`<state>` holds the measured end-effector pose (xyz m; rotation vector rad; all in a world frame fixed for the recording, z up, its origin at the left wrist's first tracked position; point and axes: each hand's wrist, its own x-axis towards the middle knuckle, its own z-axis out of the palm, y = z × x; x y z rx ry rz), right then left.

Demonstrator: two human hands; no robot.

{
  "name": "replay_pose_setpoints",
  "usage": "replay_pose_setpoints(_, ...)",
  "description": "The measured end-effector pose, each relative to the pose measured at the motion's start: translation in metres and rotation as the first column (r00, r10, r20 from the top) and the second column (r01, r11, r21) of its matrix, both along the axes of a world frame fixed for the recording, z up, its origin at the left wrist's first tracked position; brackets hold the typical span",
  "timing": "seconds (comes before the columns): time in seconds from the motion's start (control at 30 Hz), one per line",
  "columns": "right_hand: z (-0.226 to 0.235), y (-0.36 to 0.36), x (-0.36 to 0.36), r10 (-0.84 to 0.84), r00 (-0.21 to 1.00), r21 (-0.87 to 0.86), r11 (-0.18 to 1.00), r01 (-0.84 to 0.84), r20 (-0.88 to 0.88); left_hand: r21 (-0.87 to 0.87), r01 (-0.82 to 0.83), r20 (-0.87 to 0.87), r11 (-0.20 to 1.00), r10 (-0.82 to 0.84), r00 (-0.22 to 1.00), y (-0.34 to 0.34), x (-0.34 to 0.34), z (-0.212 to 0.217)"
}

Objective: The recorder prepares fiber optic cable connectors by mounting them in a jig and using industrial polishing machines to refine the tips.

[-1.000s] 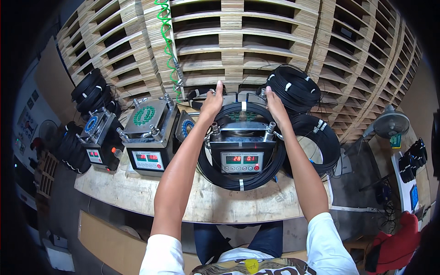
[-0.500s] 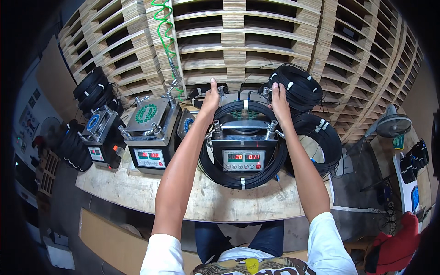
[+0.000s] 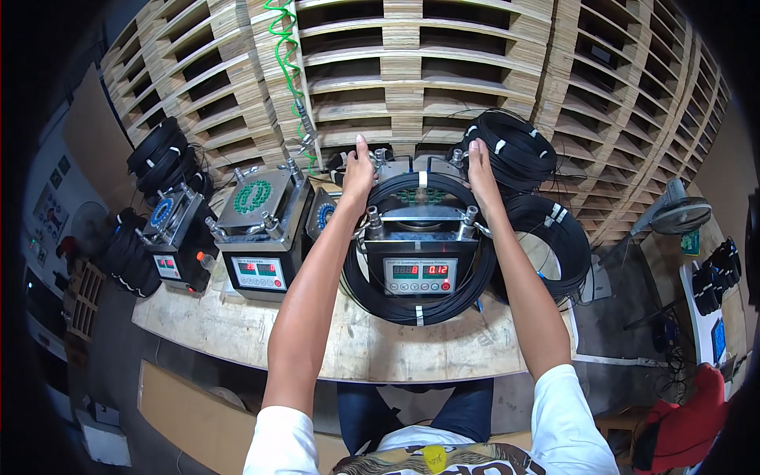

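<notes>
A grey metal test machine with a small red-digit panel stands on the wooden bench in front of me. A black cable coil with white ties lies looped around it. My left hand rests on the far left part of the coil, fingers stretched toward the machine's back. My right hand lies on the far right part of the same coil. Both arms reach straight over the machine.
Two similar machines stand to the left. More black coils lie at the right, others at the far left. A green spiral hose hangs before stacked wooden pallets. A fan sits at the right.
Both hands have shifted slightly along the far side of the coil. The coil and machine look the same.
</notes>
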<state>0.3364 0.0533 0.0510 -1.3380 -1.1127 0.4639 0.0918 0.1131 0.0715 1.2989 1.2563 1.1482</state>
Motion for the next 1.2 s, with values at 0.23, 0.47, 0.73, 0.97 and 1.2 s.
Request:
replay_pose_setpoints(0.23,0.002,-0.001,-0.006,0.034,0.994,-0.084,0.996,-0.025,0.099,0.062,-0.067,-0.133,0.996,0.074,0.988,0.018,-0.011,-0.013)
replay_pose_setpoints(0.47,0.018,-0.015,-0.017,-0.001,0.978,-0.17,0.985,0.037,0.208,-0.361,0.09,0.079,0.928,-0.065,0.995,0.004,-0.033,0.006)
replay_pose_setpoints(0.73,0.011,-0.011,-0.008,-0.036,0.96,-0.225,0.969,0.101,0.277,-0.031,0.104,0.023,0.994,-0.103,0.994,-0.018,-0.017,0.003)
replay_pose_setpoints(0.97,-0.004,0.004,0.002,-0.006,0.989,-0.161,0.986,0.03,0.147,0.138,0.029,-0.331,0.99,0.018,0.944,-0.008,0.0,0.007)
replay_pose_setpoints(1.2,-0.003,0.007,0.001,0.075,0.994,-0.218,0.974,-0.056,0.08,0.019,0.039,-0.255,0.999,-0.033,0.967,-0.007,-0.003,0.007)
